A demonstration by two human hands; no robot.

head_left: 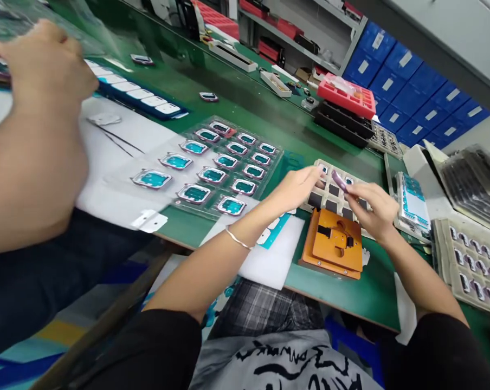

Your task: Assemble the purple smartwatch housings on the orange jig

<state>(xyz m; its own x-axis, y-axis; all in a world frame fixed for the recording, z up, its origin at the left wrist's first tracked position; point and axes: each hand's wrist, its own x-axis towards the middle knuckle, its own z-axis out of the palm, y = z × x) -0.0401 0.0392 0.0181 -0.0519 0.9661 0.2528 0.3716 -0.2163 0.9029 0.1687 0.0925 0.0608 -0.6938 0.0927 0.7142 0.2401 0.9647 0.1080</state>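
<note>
My right hand pinches a small purple watch case between thumb and fingers, tilted on edge above a beige compartment tray. Facing it, my left hand reaches over the tray's left side with fingers stretched out; I see nothing held in it. Some tray pockets show cases, others dark squares. Just in front of the tray stands an orange fixture with black clips, touched by neither hand. A clear plastic tray to the left holds several cases with teal film.
A co-worker's arm fills the left side. White foam sheets lie along the front edge of the green table. At right are another beige tray of cases and teal-film sheets. Red and black trays stand stacked behind.
</note>
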